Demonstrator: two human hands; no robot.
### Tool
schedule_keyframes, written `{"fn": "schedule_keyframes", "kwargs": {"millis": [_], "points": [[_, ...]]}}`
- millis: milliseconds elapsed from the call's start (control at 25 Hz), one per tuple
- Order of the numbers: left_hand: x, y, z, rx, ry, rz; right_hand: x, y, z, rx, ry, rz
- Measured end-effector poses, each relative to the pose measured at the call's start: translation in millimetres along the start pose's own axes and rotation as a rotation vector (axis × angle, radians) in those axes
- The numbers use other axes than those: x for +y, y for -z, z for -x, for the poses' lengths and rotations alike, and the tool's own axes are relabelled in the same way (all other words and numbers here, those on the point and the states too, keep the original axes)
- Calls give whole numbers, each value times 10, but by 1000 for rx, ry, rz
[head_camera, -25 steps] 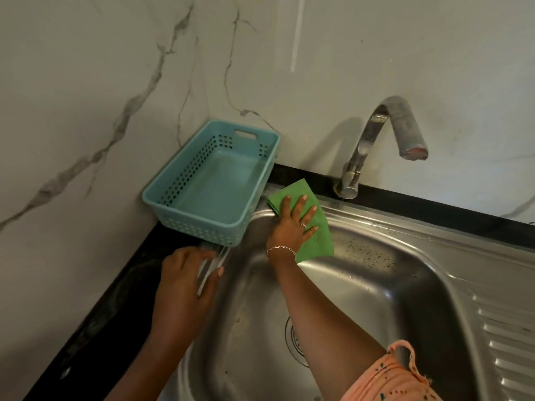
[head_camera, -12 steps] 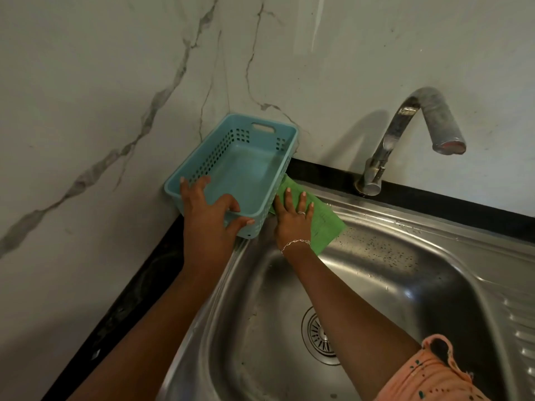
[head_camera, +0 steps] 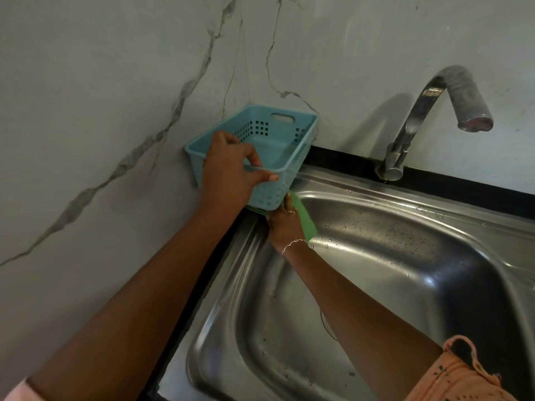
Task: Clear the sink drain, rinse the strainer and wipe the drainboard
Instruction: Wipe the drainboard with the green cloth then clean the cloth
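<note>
My left hand (head_camera: 228, 172) grips the near rim of an empty blue plastic basket (head_camera: 278, 143), which is tilted up off the corner of the counter. Under its raised front edge my right hand (head_camera: 285, 224) presses a green cloth (head_camera: 305, 218) flat on the steel sink's (head_camera: 405, 256) back left rim. My fingertips reach beneath the basket and are hidden there. The sink basin is wet and speckled. The drain is hidden behind my right forearm.
A curved steel tap (head_camera: 419, 117) stands at the back, its spout over the basin. A black counter strip (head_camera: 434, 180) runs along the marble wall (head_camera: 115, 111), which closes in the left side and the back.
My left hand moved from the sink's left rim to the basket and lifted its front edge. My right hand slid the green cloth left, under the raised basket.
</note>
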State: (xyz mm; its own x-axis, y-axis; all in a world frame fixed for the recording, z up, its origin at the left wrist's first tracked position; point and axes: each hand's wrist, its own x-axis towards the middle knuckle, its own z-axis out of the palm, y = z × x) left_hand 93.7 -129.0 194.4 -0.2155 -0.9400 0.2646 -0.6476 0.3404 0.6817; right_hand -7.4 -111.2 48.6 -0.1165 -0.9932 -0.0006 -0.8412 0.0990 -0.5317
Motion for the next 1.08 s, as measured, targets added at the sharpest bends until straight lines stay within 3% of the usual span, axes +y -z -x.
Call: {"fn": "schedule_keyframes", "kwargs": {"millis": [160, 1080], "points": [[47, 44, 7, -32, -10, -23, -197, -111, 294, -28, 75, -100], [-288, -176, 284, -103, -20, -59, -784, -273, 1918, -350, 289, -77]]}}
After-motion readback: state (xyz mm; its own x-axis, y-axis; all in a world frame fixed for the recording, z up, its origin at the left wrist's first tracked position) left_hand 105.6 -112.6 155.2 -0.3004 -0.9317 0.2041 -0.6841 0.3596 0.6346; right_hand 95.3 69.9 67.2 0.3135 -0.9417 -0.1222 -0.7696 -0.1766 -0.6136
